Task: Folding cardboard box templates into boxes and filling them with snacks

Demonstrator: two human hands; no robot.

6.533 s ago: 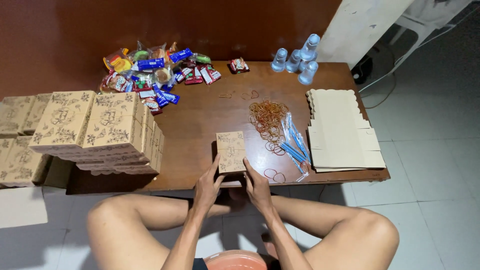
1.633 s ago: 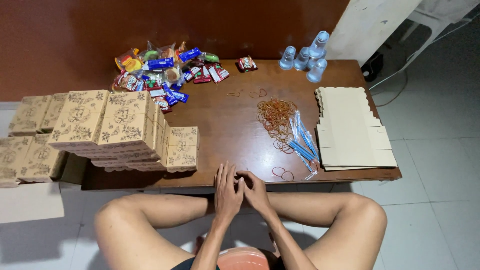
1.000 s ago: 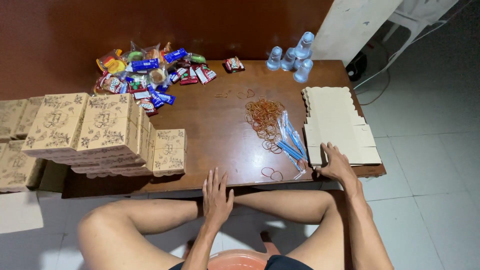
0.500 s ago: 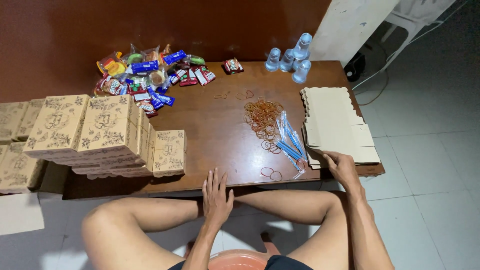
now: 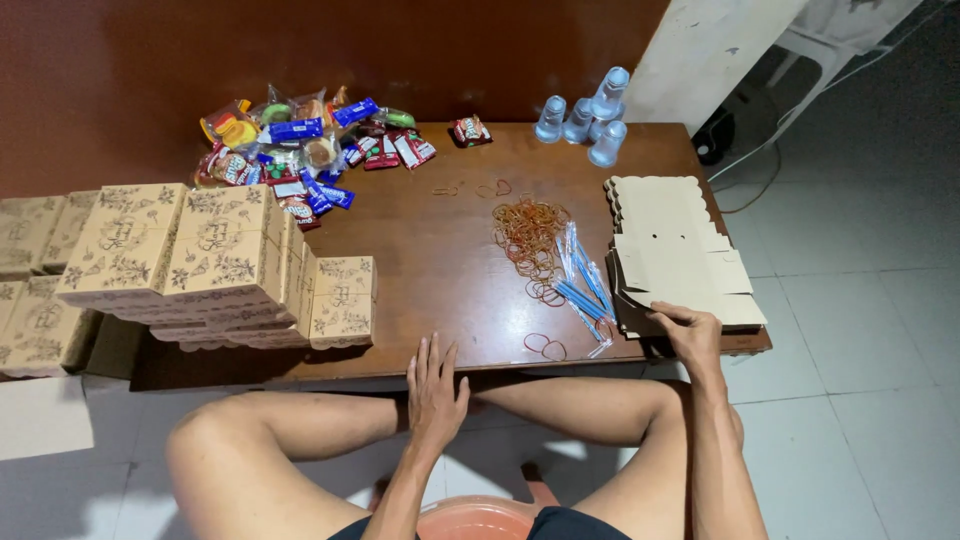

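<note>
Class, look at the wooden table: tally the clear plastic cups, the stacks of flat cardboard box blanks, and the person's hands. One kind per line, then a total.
Clear plastic cups: 4
Stack of flat beige cardboard box blanks: 1
Hands: 2, left hand and right hand
Total: 7

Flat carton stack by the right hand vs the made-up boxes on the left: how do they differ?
The flat carton stack lies as unfolded sheets, while the folded boxes stand closed and piled up. The flat sheets show plain tan faces; the folded boxes show dark floral print. The right hand touches the flat stack's near corner; the left hand rests on the table edge, apart from the boxes. Both look like the same tan cardboard.
</note>
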